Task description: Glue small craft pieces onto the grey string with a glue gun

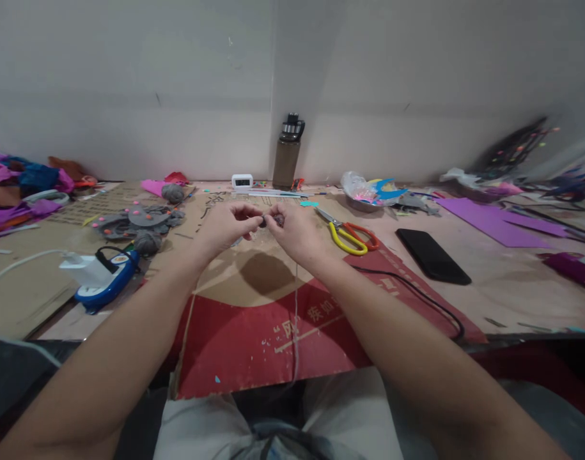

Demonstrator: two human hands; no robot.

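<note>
Over the middle of the table, my left hand (231,225) and my right hand (295,231) meet with their fingertips pinched. Between them is a small dark grey bundle (279,219), apparently of yarn; its exact shape is mostly hidden by my fingers. A thin grey strand of yarn (296,319) hangs from below my right hand toward my lap. Beneath both hands lies a red and tan cardboard sheet (234,338). Scissors (347,237) with yellow and orange handles rest just right of my right hand, blades partly apart.
A black phone (433,255) and purple sheets (493,220) lie right. At the back stand a bottle (286,153), a small white clock (241,183) and a metal bowl (364,204). Left are grey felt pieces (139,220), a yarn ball (147,243) and a blue power strip (103,294).
</note>
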